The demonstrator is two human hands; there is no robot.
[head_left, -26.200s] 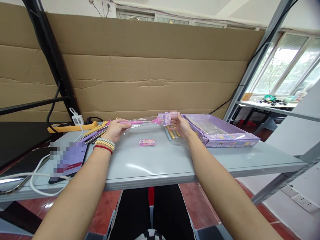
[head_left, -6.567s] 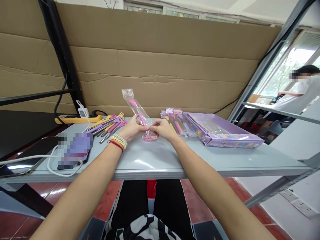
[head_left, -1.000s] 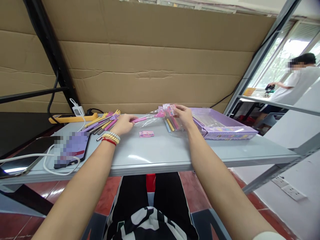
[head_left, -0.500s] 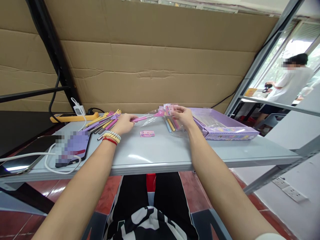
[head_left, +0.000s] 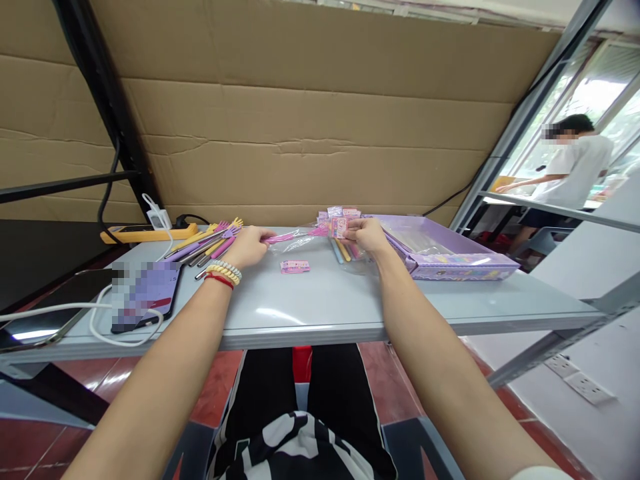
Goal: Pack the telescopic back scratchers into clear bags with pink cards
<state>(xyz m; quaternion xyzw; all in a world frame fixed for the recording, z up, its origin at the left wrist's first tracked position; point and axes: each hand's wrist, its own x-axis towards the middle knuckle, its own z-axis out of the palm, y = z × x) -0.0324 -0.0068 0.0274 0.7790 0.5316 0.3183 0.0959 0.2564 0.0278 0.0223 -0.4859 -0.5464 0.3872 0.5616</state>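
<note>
Grip of the left hand (head_left: pixel 250 247) is closed on the near end of a pink stick (head_left: pixel 284 237), while the right hand (head_left: pixel 366 235) pinches a pink label (head_left: pixel 339 227) between thumb and fingers. The stick lies in a clear sleeve (head_left: pixel 301 243) that stretches between the 2 hands above the desk (head_left: pixel 320 303), its pink head close to the label. Whether label and sleeve are joined, I cannot tell. Under and behind the right hand sit other pink-topped packets (head_left: pixel 335 211), with blue and yellow handles (head_left: pixel 343 251) showing below them. Nearer the front edge, 1 small pink packet (head_left: pixel 295 267) lies flat, apart from both hands. Beside the left hand is a loose bundle of sticks (head_left: pixel 200 248) in purple, yellow, pink and metal, some with hand-shaped heads. Just to the right of the right hand stands a shallow purple box (head_left: pixel 463 265), open at the top, with clear plastic (head_left: pixel 417 241) inside. At the left end of the desk, a phone (head_left: pixel 150 293) is partly blurred, with a white cable (head_left: pixel 100 331) around it; behind are a yellow power strip (head_left: pixel 175 233) and a white charger (head_left: pixel 159 219). Pale bracelets (head_left: pixel 225 269) and 1 red cord (head_left: pixel 219 279) circle the left wrist. Brown cardboard (head_left: pixel 320 120) rises behind the desk, and well off to the right a person in a white top (head_left: pixel 575 167) leans over another surface.
</note>
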